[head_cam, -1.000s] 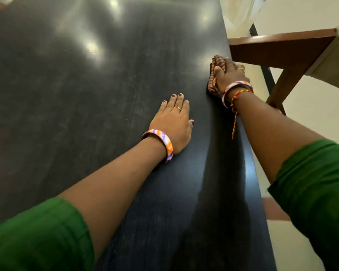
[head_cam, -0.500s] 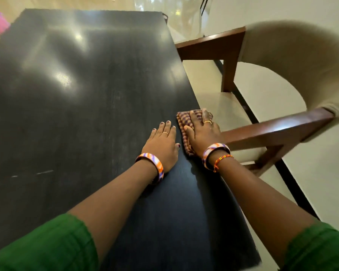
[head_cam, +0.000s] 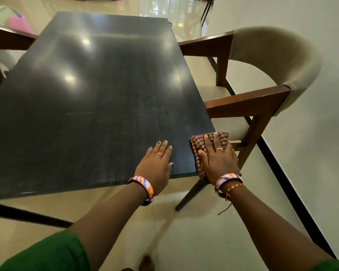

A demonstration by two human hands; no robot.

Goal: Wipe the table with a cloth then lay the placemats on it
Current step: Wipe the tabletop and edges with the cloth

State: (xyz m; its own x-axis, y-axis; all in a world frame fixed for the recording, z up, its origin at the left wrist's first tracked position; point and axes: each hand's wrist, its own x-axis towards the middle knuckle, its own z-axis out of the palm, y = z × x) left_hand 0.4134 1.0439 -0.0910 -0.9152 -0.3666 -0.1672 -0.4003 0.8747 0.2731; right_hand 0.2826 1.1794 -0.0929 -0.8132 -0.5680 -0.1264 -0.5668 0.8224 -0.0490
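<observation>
The black table [head_cam: 98, 90] fills the left and middle of the head view, glossy with light spots. At its near right corner lies a checked orange and purple cloth [head_cam: 199, 148]. My right hand [head_cam: 218, 159] presses flat on the cloth, which hangs partly over the table's right edge. My left hand [head_cam: 157, 165] rests flat on the tabletop just left of the cloth, fingers together, holding nothing. No placemats are in view.
A wooden armchair [head_cam: 262, 98] with beige padding stands close against the table's right side. Another chair's wooden arm [head_cam: 6, 39] shows at the far left. Pink and green things [head_cam: 18, 22] lie on the floor beyond. A black floor strip [head_cam: 294, 194] runs at the right.
My right hand has dragged the cloth along the table's right edge toward me, down to the near corner. My left hand has slid back too, and the view has pulled back.
</observation>
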